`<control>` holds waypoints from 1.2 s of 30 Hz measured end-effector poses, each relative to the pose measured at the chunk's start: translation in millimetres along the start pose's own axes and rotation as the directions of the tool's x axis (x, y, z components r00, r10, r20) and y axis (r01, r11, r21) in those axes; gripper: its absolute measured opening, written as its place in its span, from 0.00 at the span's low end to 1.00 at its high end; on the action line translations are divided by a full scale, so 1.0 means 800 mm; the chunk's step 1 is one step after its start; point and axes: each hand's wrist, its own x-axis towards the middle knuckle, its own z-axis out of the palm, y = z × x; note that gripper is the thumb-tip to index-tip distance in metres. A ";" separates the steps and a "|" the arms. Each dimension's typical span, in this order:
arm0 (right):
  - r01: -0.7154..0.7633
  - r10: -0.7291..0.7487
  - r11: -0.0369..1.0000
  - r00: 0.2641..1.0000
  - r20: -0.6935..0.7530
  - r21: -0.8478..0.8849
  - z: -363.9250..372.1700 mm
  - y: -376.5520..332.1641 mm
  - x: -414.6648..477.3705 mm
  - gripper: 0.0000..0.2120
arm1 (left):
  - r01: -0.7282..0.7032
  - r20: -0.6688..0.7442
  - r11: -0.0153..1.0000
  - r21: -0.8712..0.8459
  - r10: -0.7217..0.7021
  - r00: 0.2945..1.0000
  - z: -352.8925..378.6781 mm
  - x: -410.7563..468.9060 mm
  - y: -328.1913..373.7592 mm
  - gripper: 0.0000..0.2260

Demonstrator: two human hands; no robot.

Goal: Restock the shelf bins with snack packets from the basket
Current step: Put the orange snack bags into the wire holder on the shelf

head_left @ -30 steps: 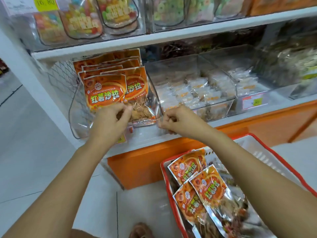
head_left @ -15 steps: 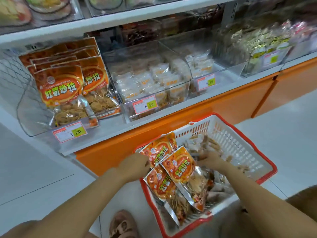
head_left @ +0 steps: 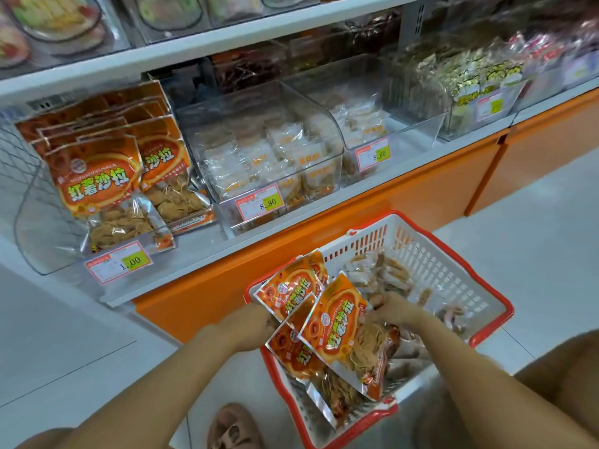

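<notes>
A red-rimmed white basket point(head_left: 499, 306) stands on the floor below the shelf. Three orange snack packets lie in its near left part, the front orange packet point(head_left: 337, 322) on top. Small pale packets point(head_left: 382, 270) lie loose further back. My left hand point(head_left: 249, 325) grips the left edges of the orange packets, its fingertips hidden behind them. My right hand point(head_left: 392, 311) has curled fingers pinching the front packet's upper right corner. On the shelf at the left, a clear bin point(head_left: 42, 241) holds several upright orange packets point(head_left: 94, 176) of the same kind.
Right of that bin stand a clear bin of pale small packets point(head_left: 275, 157), then more clear bins point(head_left: 389, 124). An orange shelf base point(head_left: 421, 196) runs behind the basket. My sandalled foot point(head_left: 233, 426) is beside the basket and my knee point(head_left: 567, 367) is at the right.
Both hands came down from the shelf bin into the basket. They have since closed on the orange packets there.
</notes>
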 end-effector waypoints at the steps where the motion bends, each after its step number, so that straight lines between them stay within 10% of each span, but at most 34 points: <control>1: 0.036 -0.036 0.999 0.999 0.041 0.001 -0.006 -0.011 -0.007 0.14 | 0.026 0.024 1.000 -0.017 -0.025 0.999 0.000 0.002 -0.002 0.08; 7: 0.269 -0.274 0.954 0.961 0.022 0.131 -0.041 -0.107 -0.055 0.06 | 0.051 0.150 0.991 -0.126 -0.031 0.988 -0.030 -0.006 0.003 0.17; 10: 0.381 -0.375 0.889 0.924 -0.073 0.255 -0.051 -0.162 -0.078 0.11 | 0.045 0.031 0.895 -0.444 -0.035 0.999 -0.054 -0.022 0.023 0.22; 15: 0.502 -0.423 0.778 0.863 -0.277 0.377 -0.053 -0.253 -0.099 0.12 | -0.176 -0.194 0.237 -0.955 -0.053 0.980 -0.109 -0.063 0.072 0.09; 20: 0.572 -0.444 0.773 0.796 -0.410 0.274 -0.039 -0.338 -0.099 0.14 | -0.256 -0.251 -0.165 -0.952 -0.048 0.967 -0.163 -0.105 0.049 0.31; 30: 0.668 -0.659 0.738 0.680 -0.323 -0.099 0.069 -0.495 -0.059 0.15 | -0.451 -0.443 0.114 -0.885 -0.501 0.744 -0.208 -0.142 -0.072 0.14; 36: 0.739 -0.810 0.586 0.527 -0.258 -0.331 0.112 -0.494 -0.052 0.13 | -0.263 -0.433 0.351 -0.899 -0.608 0.666 -0.207 -0.121 -0.140 0.11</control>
